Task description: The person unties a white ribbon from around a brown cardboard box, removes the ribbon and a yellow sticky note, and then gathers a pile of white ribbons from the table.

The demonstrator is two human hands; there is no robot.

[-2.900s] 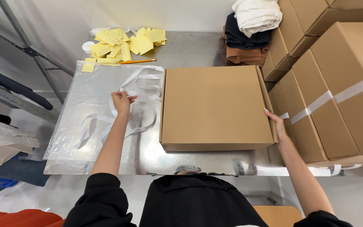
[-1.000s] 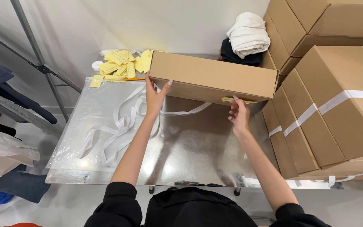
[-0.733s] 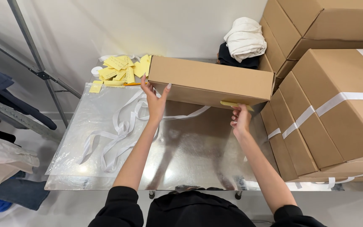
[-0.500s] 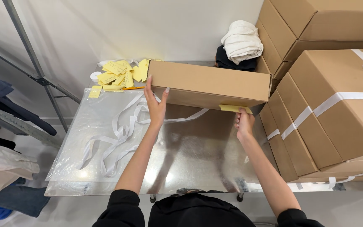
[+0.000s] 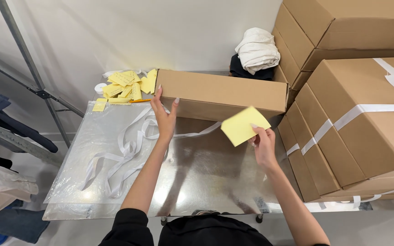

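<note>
A flat brown cardboard box [image 5: 224, 93] stands tilted up on its far edge on the shiny metal table [image 5: 206, 177]. My left hand [image 5: 164, 117] presses flat against the box's near left side, fingers spread. My right hand [image 5: 263, 145] pinches a yellow paper slip [image 5: 243, 125] just in front of the box's right end, clear of the box. White ribbon [image 5: 124, 152] lies in loops on a clear plastic sheet [image 5: 83, 150] under my left arm.
A pile of yellow slips [image 5: 124, 85] and a tape roll [image 5: 100, 88] sit at the table's back left. Stacked brown boxes [image 5: 361, 123] with white ribbon crowd the right side. Folded white and dark clothes [image 5: 255, 54] lie behind the box. A metal rack [image 5: 33, 86] stands on the left.
The box was lifted from flat to tilted on edge. My right hand pulled the yellow slip away from under the box and now holds it free in front.
</note>
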